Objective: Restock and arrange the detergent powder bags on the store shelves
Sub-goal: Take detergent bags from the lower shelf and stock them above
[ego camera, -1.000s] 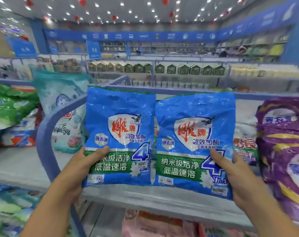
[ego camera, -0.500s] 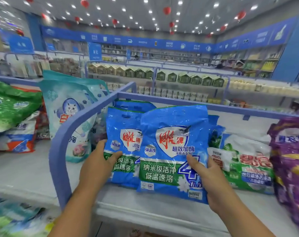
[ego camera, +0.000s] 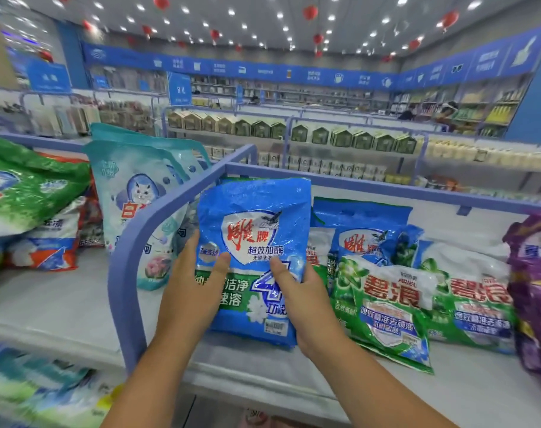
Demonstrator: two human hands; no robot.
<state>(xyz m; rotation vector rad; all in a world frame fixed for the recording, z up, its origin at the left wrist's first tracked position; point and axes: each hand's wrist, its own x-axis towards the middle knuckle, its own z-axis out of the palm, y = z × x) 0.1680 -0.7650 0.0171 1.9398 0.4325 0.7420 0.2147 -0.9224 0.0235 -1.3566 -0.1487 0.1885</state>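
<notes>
We hold one blue detergent powder bag (ego camera: 256, 242) upright with both hands, at the near left of the white shelf (ego camera: 467, 393), just right of the curved blue divider rail (ego camera: 139, 242). Its bottom edge sits at or on the shelf surface; can't tell which.

Left hand (ego camera: 192, 291): grips the bag's lower left edge, thumb pressed on the front face, fingers behind and hidden.
Right hand (ego camera: 306, 298): grips the lower right edge, thumb on the front over the big "4", fingers curled round the side.

A second blue bag (ego camera: 361, 223) of the same brand stands behind and to the right, partly covered. Right of that, two green-and-white Ariel bags (ego camera: 389, 304) lean back, near one overlapping the far one. A purple bag (ego camera: 535, 273) is at the far right edge.

Left of the rail: pale teal bags with a cat logo (ego camera: 139, 193) stand upright, touching the rail. Further left, green bags (ego camera: 28, 186) lie stacked on a white-blue-orange bag (ego camera: 46, 245).

Lower shelf contents are blurred. Far aisles hold green house-shaped boxes (ego camera: 293, 131).
</notes>
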